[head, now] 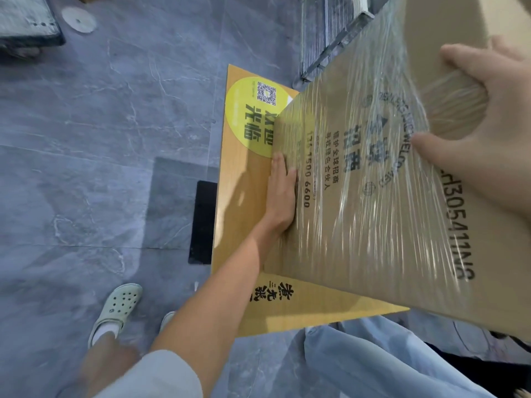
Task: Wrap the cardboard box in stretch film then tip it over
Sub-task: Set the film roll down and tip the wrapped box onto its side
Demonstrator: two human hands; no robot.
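Observation:
A tall cardboard box with black printed text stands on a wooden platform. Clear stretch film covers its lower and middle part in wrinkled bands. My left hand presses flat against the box's left edge near the base, fingers straight. Up at the right, my right hand grips a roll of stretch film, thumb on the film-covered box face, fingers curled round the roll. The box top runs out of view at the upper right.
The platform carries a yellow round sticker with a QR code. Grey marbled floor tiles spread to the left. A wire mesh rack stands behind the box. My shoe and legs are at the bottom.

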